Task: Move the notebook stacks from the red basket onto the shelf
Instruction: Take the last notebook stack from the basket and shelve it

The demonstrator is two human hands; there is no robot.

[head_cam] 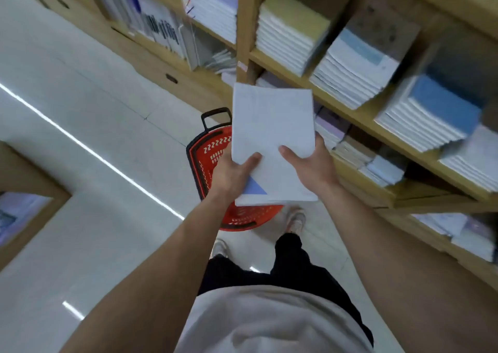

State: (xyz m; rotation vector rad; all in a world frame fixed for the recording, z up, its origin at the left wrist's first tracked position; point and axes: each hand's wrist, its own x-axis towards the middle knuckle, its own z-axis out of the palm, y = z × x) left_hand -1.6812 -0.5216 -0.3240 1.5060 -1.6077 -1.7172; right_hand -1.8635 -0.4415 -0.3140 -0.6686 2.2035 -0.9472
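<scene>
Gripping a notebook stack [272, 137] at centre frame with left hand [231, 176] and right hand [307, 168], thumbs on top, fingers hidden beneath its near corners. Held above the red basket [208, 153], far edge close to the shelf [350, 111] front slanting across the right, crowded with other stacks [291, 31]. Open floor [80, 110] across the left.

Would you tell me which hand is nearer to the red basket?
Left. The left hand grips the notebook stack over the red basket; the right hand grips its other side, toward the shelf.
</scene>
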